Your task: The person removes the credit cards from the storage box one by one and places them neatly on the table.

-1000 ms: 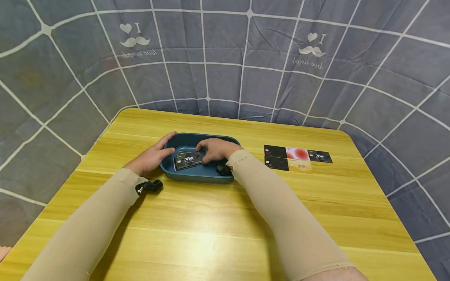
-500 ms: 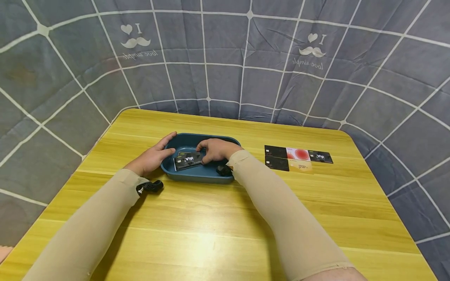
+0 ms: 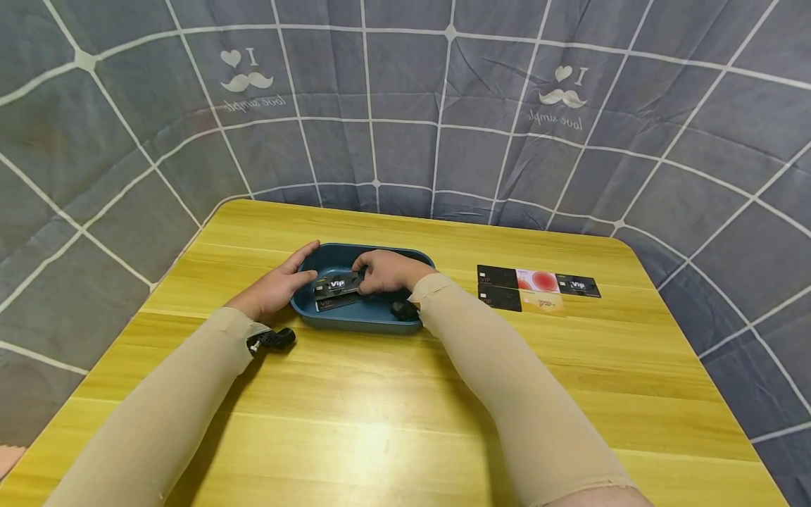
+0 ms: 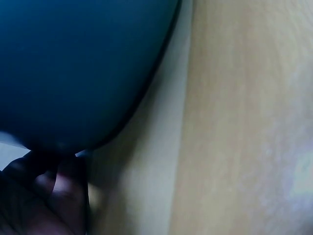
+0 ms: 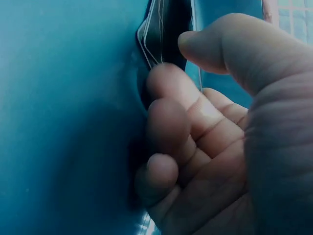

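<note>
A blue rectangular box (image 3: 357,326) stands on the table, left of its middle. At its left end my left hand (image 3: 269,292) grips the wall, thumb over the rim and fingers along the outside. My right hand (image 3: 389,271) reaches inside and pinches a black "Vip" card (image 3: 337,284) by its right end, between thumb and fingers. That card is tilted above another black card (image 3: 337,303), whose lower edge shows on the box floor. In the right wrist view, several card edges (image 5: 155,34) stand by the fingertips. The left wrist view is dark, with only the box's outer wall (image 4: 73,68) and part of the hand showing.
Right of the box, several cards lie in two rows on the wooden table (image 3: 380,408): black VIP cards (image 3: 496,276), a pink card with a red circle (image 3: 537,280), a "Vip" card (image 3: 578,285) and a yellow card (image 3: 541,302). A grey checked curtain (image 3: 405,91) surrounds the table.
The "Vip" card in my right hand has risen and shifted slightly away from me, exposing the black card beneath. My left hand stays at the box's end.
</note>
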`<state>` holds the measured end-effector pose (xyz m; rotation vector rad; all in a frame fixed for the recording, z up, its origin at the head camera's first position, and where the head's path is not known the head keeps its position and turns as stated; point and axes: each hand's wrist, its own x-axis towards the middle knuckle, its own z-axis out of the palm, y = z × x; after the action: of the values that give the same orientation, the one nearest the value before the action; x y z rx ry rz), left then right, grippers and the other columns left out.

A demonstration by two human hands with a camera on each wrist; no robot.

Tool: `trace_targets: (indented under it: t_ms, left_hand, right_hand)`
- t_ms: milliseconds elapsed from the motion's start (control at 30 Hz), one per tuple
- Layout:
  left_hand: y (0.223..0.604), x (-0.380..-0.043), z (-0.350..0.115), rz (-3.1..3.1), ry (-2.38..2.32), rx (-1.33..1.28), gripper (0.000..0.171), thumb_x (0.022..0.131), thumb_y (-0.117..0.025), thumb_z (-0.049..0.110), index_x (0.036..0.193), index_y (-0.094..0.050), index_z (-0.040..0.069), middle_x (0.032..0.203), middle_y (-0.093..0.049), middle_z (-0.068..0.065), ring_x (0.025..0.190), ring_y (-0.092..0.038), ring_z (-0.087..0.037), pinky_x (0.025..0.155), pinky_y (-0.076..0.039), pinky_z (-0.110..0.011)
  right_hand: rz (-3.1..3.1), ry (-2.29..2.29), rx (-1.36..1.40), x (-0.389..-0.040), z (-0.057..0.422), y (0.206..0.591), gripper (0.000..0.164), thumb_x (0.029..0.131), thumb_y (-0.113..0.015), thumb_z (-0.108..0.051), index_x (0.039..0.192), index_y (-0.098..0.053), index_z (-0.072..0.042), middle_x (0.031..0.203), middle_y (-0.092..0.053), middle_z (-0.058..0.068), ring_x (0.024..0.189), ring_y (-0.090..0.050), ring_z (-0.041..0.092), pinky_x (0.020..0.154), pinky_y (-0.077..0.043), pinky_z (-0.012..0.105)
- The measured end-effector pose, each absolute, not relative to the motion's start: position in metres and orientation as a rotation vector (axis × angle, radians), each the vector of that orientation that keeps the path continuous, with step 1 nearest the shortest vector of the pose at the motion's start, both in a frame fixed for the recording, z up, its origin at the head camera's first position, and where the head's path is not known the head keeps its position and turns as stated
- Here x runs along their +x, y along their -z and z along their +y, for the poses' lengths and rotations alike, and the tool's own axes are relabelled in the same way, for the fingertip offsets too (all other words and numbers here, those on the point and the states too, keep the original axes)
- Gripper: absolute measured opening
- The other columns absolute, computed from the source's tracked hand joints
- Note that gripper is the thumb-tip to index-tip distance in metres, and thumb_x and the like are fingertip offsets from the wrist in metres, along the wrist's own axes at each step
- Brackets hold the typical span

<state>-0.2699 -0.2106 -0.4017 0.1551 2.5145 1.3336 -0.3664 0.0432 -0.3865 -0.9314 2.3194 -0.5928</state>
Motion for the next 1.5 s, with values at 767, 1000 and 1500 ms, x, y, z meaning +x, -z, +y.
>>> trace_targets:
  t_ms: [767, 1000, 1500]
  left_hand:
    - [0.400, -0.272, -0.206, 2.496, -1.373, 0.147, 0.068, 0.114, -0.042, 0.037, 0.171, -0.004, 0.038, 0.179, 0.005, -0.005, 0.163, 0.000, -0.046, 0.126, -0.007, -0.075]
    - [0.403, -0.275, -0.205, 2.499, -1.372, 0.146, 0.068, 0.114, -0.041, 0.038, 0.171, -0.004, 0.036, 0.179, 0.005, -0.005, 0.164, -0.001, -0.045, 0.126, -0.008, -0.074]
    - [0.398, -0.272, -0.204, 2.495, -1.371, 0.146, 0.068, 0.114, -0.042, 0.037, 0.171, -0.004, 0.038, 0.179, 0.006, -0.005, 0.163, 0.002, -0.046, 0.126, -0.006, -0.074]
  right_hand:
    - [2.199, 0.830, -0.923, -0.369, 0.044, 0.382, 0.068, 0.094, -0.065, -0.005, 0.158, -0.044, -0.003, 0.072, -0.059, -0.002, 0.065, -0.050, 0.014, 0.061, -0.041, 0.026]
    - [2.202, 0.854, -0.932, -0.370, 0.046, 0.378, 0.069, 0.090, -0.062, -0.003, 0.158, -0.046, -0.005, 0.075, -0.062, -0.002, 0.062, -0.047, 0.014, 0.060, -0.038, 0.027]
    - [2.238, 0.910, -0.938, -0.366, 0.063, 0.363, 0.067, 0.092, -0.061, -0.002, 0.157, -0.047, -0.004, 0.069, -0.057, -0.001, 0.061, -0.046, 0.014, 0.061, -0.037, 0.027]
